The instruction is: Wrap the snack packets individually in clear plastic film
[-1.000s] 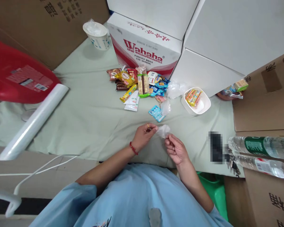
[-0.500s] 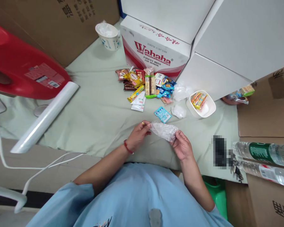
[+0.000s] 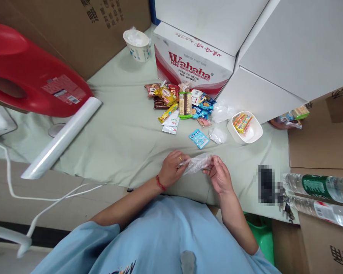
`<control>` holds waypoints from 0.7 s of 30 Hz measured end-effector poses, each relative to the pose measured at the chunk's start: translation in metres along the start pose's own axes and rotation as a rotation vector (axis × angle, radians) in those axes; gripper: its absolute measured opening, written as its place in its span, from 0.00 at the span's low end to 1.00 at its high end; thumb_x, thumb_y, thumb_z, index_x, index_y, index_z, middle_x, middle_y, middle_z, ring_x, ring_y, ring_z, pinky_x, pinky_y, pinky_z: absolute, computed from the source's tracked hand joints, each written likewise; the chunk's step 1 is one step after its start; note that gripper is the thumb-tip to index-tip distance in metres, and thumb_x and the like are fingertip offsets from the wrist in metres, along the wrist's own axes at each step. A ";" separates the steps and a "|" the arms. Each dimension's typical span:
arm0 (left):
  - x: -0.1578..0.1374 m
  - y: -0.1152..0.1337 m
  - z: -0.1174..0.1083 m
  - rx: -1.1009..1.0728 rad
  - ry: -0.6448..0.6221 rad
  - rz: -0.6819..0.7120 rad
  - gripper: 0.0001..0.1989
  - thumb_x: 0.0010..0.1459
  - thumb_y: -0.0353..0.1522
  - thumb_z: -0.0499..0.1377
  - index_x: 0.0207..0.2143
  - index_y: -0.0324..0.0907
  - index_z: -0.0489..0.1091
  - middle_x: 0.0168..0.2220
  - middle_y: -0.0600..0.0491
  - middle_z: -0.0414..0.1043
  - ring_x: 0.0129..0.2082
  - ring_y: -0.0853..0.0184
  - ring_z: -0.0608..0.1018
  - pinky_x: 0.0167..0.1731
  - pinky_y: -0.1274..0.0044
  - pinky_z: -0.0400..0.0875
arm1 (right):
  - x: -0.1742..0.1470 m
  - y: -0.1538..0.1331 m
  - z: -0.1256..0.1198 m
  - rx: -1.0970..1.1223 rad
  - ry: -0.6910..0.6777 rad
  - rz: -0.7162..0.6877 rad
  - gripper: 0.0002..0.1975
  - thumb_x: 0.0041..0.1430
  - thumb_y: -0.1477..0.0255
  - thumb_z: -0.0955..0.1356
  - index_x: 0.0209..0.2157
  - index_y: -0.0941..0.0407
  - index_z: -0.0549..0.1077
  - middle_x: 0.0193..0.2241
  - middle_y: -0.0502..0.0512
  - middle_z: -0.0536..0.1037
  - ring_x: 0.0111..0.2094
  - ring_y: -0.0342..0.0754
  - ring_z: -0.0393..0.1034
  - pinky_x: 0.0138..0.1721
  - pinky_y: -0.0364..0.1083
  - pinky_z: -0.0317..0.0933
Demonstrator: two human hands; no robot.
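Note:
Between my hands stretches a crumpled piece of clear plastic film (image 3: 198, 163). My left hand (image 3: 174, 167) closes on its left end, a ring and a red bracelet showing. With thumb and fingers, my right hand (image 3: 219, 175) pinches the right end. Just beyond lie a blue packet (image 3: 199, 138) and a crumpled ball of clear plastic (image 3: 217, 135). Farther back is a pile of wrapped snacks (image 3: 171, 99), with more clear plastic (image 3: 221, 111) at its right. A white bowl (image 3: 259, 129) holds a few orange and yellow packets (image 3: 242, 122).
A Wahaha carton (image 3: 194, 64) and white boxes stand at the back. A paper cup (image 3: 137, 45) holds crumpled plastic. At left are a red jug (image 3: 40, 76) and a white roll (image 3: 63, 139). Bottles (image 3: 317, 186) and keys (image 3: 287, 207) lie at right.
The plastic film is bunched narrower between my hands. My left hand has turned over it, its back now more upward. The whole view has shifted slightly.

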State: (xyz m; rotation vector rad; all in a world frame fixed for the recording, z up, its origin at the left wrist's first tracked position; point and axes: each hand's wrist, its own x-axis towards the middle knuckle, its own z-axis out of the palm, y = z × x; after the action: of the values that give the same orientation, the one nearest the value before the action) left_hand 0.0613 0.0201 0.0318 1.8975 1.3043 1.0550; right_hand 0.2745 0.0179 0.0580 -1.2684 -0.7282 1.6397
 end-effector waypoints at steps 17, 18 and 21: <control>0.009 -0.010 0.009 -1.377 0.271 -0.868 0.20 0.57 0.47 0.68 0.42 0.41 0.76 0.40 0.49 0.82 0.39 0.61 0.83 0.45 0.68 0.78 | 0.002 0.018 -0.005 -0.080 0.074 0.057 0.20 0.49 0.54 0.79 0.33 0.53 0.75 0.28 0.47 0.74 0.27 0.42 0.64 0.29 0.42 0.60; 0.008 -0.010 0.009 -1.378 0.262 -0.868 0.20 0.57 0.47 0.68 0.42 0.41 0.76 0.41 0.48 0.82 0.40 0.60 0.83 0.45 0.68 0.78 | 0.002 0.019 -0.005 -0.062 0.094 0.040 0.21 0.51 0.52 0.78 0.36 0.53 0.75 0.31 0.48 0.75 0.29 0.43 0.66 0.30 0.43 0.62; 0.004 -0.009 0.009 -1.201 0.260 -0.791 0.23 0.58 0.51 0.66 0.44 0.42 0.77 0.44 0.47 0.82 0.43 0.59 0.83 0.44 0.69 0.78 | 0.003 0.019 -0.004 -0.129 0.272 -0.136 0.22 0.55 0.50 0.75 0.40 0.53 0.74 0.37 0.50 0.75 0.33 0.43 0.67 0.31 0.42 0.63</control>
State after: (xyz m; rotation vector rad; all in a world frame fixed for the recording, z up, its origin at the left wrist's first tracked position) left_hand 0.0660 0.0271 0.0206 0.3193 0.9836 1.2071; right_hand 0.2725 0.0121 0.0393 -1.4655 -0.7426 1.2965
